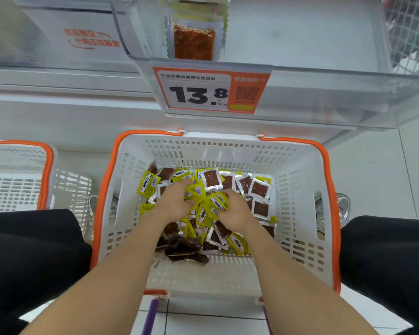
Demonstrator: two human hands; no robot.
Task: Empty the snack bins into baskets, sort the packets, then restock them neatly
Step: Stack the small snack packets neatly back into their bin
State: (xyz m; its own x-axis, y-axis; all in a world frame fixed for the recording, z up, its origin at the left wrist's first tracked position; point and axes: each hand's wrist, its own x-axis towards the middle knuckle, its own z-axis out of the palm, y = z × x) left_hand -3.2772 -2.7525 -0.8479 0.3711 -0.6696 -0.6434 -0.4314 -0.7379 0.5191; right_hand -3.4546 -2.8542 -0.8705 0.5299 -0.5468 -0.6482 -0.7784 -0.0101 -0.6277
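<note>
A white basket with an orange rim (300,170) stands on the floor between my knees. Several yellow and clear snack packets (259,189) lie heaped in it, some showing a brown slab. My left hand (176,201) is buried in the heap, fingers curled round yellow packets. Close beside it, my right hand (232,209) grips a yellow packet (218,200). Above, a clear shelf bin (300,68) holds one packet (194,37) standing against its front wall.
An orange price label reading 13.8 (211,91) hangs on the bin's front. A second white basket (17,175) stands at the left. My dark-trousered knees (34,257) flank the middle basket. White floor tiles lie at the right.
</note>
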